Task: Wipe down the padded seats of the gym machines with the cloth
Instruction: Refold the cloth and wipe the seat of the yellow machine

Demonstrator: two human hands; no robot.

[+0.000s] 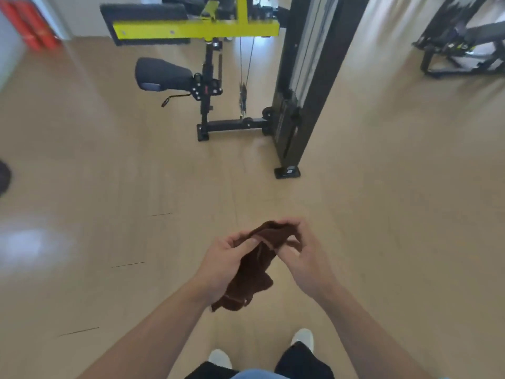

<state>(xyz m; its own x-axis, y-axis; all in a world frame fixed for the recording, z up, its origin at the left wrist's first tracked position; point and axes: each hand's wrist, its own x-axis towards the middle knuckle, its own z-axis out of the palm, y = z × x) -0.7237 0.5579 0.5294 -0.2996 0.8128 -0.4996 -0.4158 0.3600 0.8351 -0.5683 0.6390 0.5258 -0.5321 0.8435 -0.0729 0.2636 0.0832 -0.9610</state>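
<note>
Both hands clamp the brown cloth (255,265) over the floor, left hand (224,265) and right hand (303,258) pinching its top, padded seat (164,73) far ahead.

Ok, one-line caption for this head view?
Both hands hold a dark brown cloth, facing a black padded machine seat.

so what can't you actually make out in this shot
Head view only:
- Cloth: bunched between left hand and right hand; its full shape and the covered fingertips are hidden.
- Black padded seat: motion blur hides whether it is dirty or wiped.
- Yellow-framed pad: cut off by the top edge.
- Second machine: blurred and cropped at the right edge; no seat discernible.
- Red objects: too blurred to identify.
</note>
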